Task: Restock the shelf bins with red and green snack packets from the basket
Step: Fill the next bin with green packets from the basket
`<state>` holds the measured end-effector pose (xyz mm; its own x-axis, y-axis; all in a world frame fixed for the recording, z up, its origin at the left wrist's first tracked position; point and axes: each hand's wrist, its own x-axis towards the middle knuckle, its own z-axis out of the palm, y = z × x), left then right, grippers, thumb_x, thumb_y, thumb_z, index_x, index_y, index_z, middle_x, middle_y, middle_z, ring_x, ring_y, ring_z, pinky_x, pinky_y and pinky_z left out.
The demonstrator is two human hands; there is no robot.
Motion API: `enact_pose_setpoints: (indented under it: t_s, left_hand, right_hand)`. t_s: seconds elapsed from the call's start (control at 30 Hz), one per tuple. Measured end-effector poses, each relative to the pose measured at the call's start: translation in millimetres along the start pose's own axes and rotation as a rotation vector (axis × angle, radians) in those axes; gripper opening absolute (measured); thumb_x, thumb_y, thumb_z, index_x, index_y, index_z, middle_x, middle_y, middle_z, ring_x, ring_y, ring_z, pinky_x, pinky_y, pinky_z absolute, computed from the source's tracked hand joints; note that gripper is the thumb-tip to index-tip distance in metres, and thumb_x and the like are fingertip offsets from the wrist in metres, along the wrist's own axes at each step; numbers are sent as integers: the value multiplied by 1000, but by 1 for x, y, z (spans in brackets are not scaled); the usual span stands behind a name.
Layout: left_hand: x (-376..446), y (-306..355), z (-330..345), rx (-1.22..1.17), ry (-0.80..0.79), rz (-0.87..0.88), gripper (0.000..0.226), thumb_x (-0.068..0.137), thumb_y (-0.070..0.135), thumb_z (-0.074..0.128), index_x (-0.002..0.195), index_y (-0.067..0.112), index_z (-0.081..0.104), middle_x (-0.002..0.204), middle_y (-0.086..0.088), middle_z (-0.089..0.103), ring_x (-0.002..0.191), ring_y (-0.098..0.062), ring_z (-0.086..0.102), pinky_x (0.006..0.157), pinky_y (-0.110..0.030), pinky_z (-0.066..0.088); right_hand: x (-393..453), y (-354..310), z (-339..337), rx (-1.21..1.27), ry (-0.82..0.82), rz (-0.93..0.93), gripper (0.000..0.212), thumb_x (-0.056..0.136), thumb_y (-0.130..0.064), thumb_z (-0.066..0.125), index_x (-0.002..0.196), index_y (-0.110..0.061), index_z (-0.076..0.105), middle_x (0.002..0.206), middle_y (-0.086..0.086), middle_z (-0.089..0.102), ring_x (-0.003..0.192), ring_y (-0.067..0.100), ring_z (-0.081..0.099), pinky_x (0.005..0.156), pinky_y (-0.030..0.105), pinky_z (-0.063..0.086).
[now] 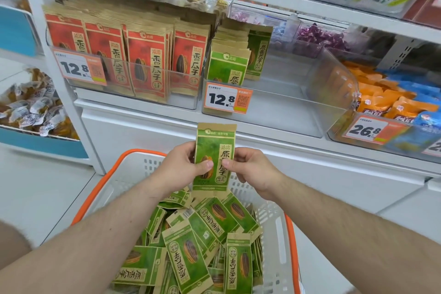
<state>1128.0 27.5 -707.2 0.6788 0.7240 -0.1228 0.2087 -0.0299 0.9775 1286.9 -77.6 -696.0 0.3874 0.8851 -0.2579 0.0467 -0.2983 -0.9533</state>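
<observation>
While both hands, left hand (188,164) and right hand (248,169), pinch one green packet (214,157) upright, I judge next: lift up-right into half-empty green bin (274,105).

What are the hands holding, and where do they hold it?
One upright green paper snack packet, pinched at its middle: left hand on its left edge, right hand on its right.

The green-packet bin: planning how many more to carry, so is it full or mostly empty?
Mostly empty. The green-packet bin holds only a short row of green packets at its left; the clear floor beside them is bare.
</observation>
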Motion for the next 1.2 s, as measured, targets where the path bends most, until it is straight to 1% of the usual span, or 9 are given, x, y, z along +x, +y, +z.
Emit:
enact_pose_setpoints:
  t_s: [0.1,0.27,0.4,0.53,0.67,0.77,0.9,1.03,1.2]
  left_hand:
    - [6,12,-2,53,-39,40,25,85,9,73,104,24,67,101,5,75,94,-14,71,92,-42,54]
    - [17,42,-2,50,-38,187,21,87,18,73,107,23,67,100,5,74,91,-10,69,87,-31,55]
    - [39,74,-1,86,267,398,8,94,31,62,100,26,62,95,6,65,88,-11,59,75,-21,46]
    - [66,103,-3,451,595,575,41,85,34,71,116,13,56,108,2,52,103,-16,49,90,-32,41]
    - [90,115,-1,619,697,615,71,75,41,76,129,7,46,127,-10,46,120,-24,41,104,-39,35]
    - [103,113,4,608,708,581,86,72,44,79,135,3,39,133,-14,40,126,-28,38,107,-41,36]
    - [116,103,8,622,741,558,97,69,52,78,140,1,35,136,-15,38,122,-31,45,99,-45,41]
    - [123,95,8,672,781,602,102,65,67,57,138,-1,36,134,-18,43,122,-31,46,95,-46,44]
    - [131,85,6,723,797,672,100,67,66,57,136,-3,37,132,-19,47,119,-30,46,89,-44,47]
  right_hand:
    - [0,-6,-4,9,11,-13,14,89,-6,69,103,-5,71,76,0,67,45,3,45,46,17,36]
    - [0,-36,-18,100,50,-114,6,92,-3,64,94,-5,69,72,11,62,43,12,38,43,22,30]
    - [0,-75,-48,237,196,-136,11,98,-13,57,91,-8,64,68,6,64,39,10,37,40,21,25]
    - [4,-110,-89,534,324,-83,11,100,-21,53,97,-16,62,70,-1,57,40,6,33,36,16,22]
    - [21,-137,-114,613,371,-29,15,102,-18,47,93,-16,59,68,-3,55,40,4,34,35,13,23]
    - [51,-152,-123,614,389,26,17,103,-17,45,89,-16,53,70,-1,56,38,3,34,33,12,24]
    - [100,-158,-130,537,446,103,20,103,-17,45,84,-16,51,49,-2,55,45,4,33,36,13,25]
    - [154,-155,-145,304,524,162,14,101,-21,54,87,-20,54,73,-2,56,47,6,38,36,11,28]
    - [202,-160,-151,120,528,104,18,99,-23,59,83,-19,54,81,0,61,62,9,52,44,19,41]
